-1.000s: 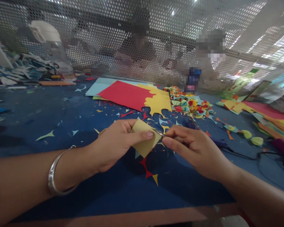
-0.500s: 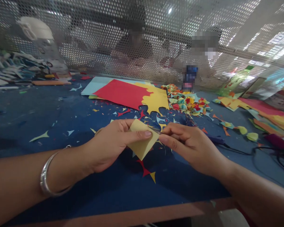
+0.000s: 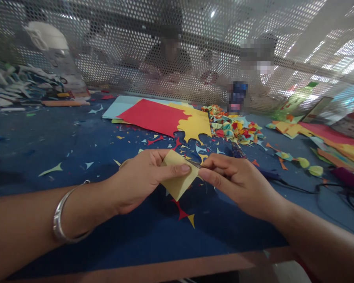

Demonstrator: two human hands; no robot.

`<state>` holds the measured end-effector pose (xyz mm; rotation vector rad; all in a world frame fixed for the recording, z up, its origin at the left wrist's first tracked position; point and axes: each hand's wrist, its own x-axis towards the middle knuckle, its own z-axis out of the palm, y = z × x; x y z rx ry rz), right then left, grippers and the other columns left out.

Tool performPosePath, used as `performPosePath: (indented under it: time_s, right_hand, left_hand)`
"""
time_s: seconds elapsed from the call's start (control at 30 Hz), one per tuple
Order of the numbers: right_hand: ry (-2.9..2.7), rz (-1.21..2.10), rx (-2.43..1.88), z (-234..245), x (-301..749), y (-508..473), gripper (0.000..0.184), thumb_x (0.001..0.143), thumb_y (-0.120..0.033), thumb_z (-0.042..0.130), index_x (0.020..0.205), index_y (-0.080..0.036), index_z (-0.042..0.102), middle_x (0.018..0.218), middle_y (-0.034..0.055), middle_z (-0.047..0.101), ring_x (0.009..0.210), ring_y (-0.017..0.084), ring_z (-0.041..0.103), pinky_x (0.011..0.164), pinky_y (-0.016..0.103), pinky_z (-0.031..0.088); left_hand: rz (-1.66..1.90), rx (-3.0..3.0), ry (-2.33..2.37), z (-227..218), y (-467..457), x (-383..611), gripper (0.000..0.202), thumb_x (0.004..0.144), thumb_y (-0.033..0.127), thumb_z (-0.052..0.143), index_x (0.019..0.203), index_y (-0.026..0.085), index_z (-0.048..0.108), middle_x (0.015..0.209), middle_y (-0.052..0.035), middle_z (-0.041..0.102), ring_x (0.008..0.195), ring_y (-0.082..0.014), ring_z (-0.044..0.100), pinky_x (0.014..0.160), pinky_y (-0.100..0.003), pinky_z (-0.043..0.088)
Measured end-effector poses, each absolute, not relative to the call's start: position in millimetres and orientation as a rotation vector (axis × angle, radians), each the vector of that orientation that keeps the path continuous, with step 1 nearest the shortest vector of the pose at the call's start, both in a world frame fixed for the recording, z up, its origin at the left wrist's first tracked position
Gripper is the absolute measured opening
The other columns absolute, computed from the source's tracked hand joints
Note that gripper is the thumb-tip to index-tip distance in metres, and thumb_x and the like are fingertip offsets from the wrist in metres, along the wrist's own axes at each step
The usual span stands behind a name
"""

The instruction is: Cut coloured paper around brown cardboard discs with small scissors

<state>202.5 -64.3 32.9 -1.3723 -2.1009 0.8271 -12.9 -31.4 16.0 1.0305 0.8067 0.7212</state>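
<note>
My left hand (image 3: 146, 175) pinches a folded piece of pale yellow paper (image 3: 177, 189), its thumb lying flat across the front. From the right, my right hand (image 3: 233, 177) is closed on what look like small scissors (image 3: 194, 163). Only their thin metal blades show, at the paper's upper right edge; the handles are hidden in my fingers. Below the paper, a red scrap (image 3: 181, 212) and a yellow scrap (image 3: 191, 221) lie on the blue tabletop (image 3: 129, 239).
Behind my hands lie a red sheet (image 3: 153, 116) and a scallop-cut yellow sheet (image 3: 196, 125). Beside them is a heap of small coloured paper pieces (image 3: 238, 127). A clear bottle (image 3: 65, 67) stands back left. Black cable (image 3: 301, 190) runs at right. A perforated metal screen (image 3: 120, 47) closes the back.
Both hands hold the paper and scissors almost as before. The scissors' blades show slightly more at the paper's edge, and the view has shifted a little.
</note>
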Motion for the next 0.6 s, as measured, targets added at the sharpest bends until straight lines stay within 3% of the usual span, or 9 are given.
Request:
performPosePath:
  time_s: [0.23,0.6]
  right_hand:
    - [-2.103,0.808,-1.380,33.1,201.9,-61.9,0.036,0.100,-0.049,0.051,0.080,-0.019,0.057,0.066,-0.0045,0.042,0.058,0.010,0.036,0.052,0.026,0.028]
    - [-2.098,0.790,-1.394,34.2,202.5,-61.8,0.037,0.099,-0.050,0.051,0.078,-0.020,0.056,0.065,-0.0046,0.042,0.057,0.010,0.034,0.051,0.026,0.028]
  left_hand:
    - [0.765,1.037,0.790,16.3,-33.1,-14.6,0.017,0.073,0.024,0.084,0.083,0.016,0.073,0.076,0.0006,0.074,0.067,-0.0106,0.063,0.061,-0.019,0.048]
    - [0.790,1.052,0.729,15.6,-30.8,-14.7,0.008,0.077,0.022,0.081,0.081,0.016,0.077,0.074,0.0004,0.075,0.067,-0.0101,0.063,0.064,-0.019,0.047]
